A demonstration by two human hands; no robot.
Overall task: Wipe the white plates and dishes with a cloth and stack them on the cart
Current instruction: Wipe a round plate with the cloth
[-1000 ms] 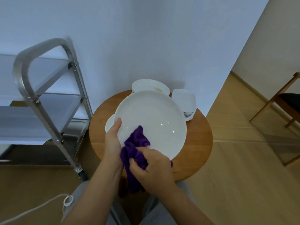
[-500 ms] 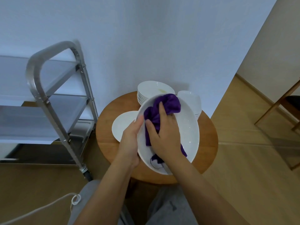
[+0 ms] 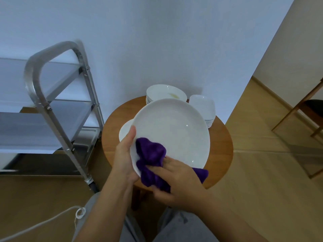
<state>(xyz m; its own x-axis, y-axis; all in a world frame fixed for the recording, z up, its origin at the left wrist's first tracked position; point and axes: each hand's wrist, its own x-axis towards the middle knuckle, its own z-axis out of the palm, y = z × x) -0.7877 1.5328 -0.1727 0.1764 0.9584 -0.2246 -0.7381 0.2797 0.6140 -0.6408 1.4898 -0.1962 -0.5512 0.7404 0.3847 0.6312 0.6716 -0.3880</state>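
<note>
The plate (image 3: 172, 131) is held tilted above the round table (image 3: 222, 154) — the left hand (image 3: 125, 158) grips its rim, the right hand (image 3: 176, 182) bunches the cloth (image 3: 151, 151) against its near edge. Glazed, likely slippery and breakable — hold at the rim.

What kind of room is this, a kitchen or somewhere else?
Probably a dining or service corner indoors, not clearly a kitchen: white plates stacked on a round wooden table, a steel cart beside it, and a wooden chair.

wall (image 3: 174, 41): pale blue | floor (image 3: 262, 172): light wood | chair (image 3: 304, 109): far right
</note>
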